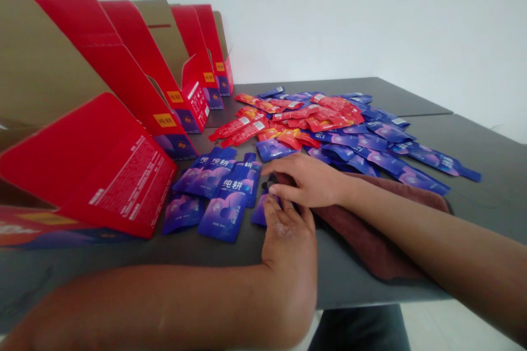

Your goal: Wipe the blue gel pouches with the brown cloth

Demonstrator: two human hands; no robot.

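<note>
My right hand [307, 180] lies palm down over the near end of a dark red cloth [370, 241], its fingers stretched out toward the left. My left hand [288, 230] sits just below it, fingers curled onto a blue pouch [260, 209] that is mostly hidden under both hands. To the left lie several blue pouches [224, 192] in a loose group on the dark grey table [230, 249]. Further back a spread of red pouches [288, 118] and more blue pouches [387, 148] covers the table.
Open red cardboard display boxes [181, 93] stand in a row along the left side, the nearest one [94, 170] lying tipped toward me. The table's front edge runs under my forearms. A white wall rises behind.
</note>
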